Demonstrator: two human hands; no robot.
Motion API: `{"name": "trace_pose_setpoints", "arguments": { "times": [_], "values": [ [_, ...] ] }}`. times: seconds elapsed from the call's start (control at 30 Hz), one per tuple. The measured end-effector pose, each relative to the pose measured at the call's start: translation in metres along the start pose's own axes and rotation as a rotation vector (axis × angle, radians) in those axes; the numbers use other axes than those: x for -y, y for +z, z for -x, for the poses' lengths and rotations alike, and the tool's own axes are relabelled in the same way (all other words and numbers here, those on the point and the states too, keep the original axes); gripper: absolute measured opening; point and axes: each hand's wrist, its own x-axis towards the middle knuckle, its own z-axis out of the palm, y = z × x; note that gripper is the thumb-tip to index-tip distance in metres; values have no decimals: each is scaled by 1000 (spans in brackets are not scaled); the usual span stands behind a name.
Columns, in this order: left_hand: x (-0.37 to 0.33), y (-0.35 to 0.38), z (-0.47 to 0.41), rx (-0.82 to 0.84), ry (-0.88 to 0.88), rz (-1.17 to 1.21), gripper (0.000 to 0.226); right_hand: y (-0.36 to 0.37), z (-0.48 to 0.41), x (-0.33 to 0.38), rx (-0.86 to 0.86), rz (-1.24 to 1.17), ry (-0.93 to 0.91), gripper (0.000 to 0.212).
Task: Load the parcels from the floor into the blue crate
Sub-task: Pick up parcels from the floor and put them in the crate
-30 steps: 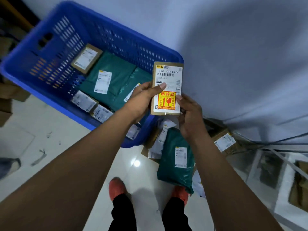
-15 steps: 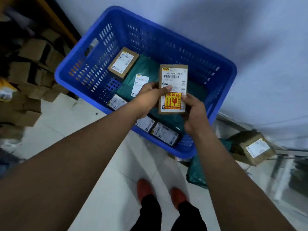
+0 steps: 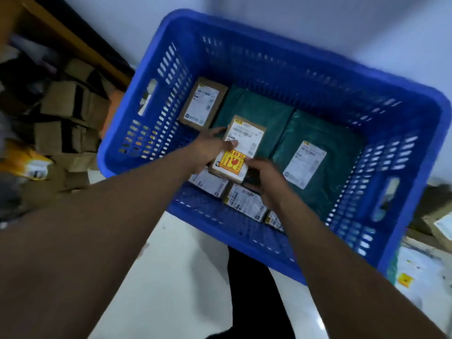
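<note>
A small brown cardboard parcel with a white label and a yellow fragile sticker is held low inside the blue crate. My left hand grips its left edge, thumb across the label. My right hand holds its lower right corner. In the crate lie two green plastic mailers, a brown box at the back left, and small labelled boxes along the near wall.
Stacked brown cartons stand left of the crate beside a wooden edge. A cardboard parcel and papers lie on the floor at the right. White tiled floor and my dark trouser legs are below.
Both hands have carried the fragile-sticker parcel from above the crate's right rim down into the crate. The view has swung so the crate now fills the middle.
</note>
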Motion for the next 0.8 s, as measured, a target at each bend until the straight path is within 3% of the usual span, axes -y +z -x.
{"name": "trace_pose_setpoints", "arguments": {
  "times": [0.07, 0.13, 0.3, 0.37, 0.53, 0.67, 0.8],
  "values": [
    [-3, -31, -18, 59, -69, -118, 58, 24, -24, -6, 27, 46, 52, 26],
    [-8, -64, -33, 42, -151, -209, 43, 55, -53, -12, 74, 77, 126, 24],
    [9, -113, -62, 10, -288, -268, 67, 114, -89, -27, 198, 150, 281, 19],
    [16, -123, -74, -18, -326, -296, 64, 132, -103, -31, 196, 198, 337, 27],
    [33, -138, -105, -1, -247, -609, 56, 154, -128, -34, 150, 143, 378, 35],
    [53, -147, -118, -27, -217, -617, 42, 160, -142, -43, 57, 219, 345, 43],
    [66, -146, -123, -94, -87, -636, 43, 174, -149, -47, -138, 434, 161, 44]
  ]
}}
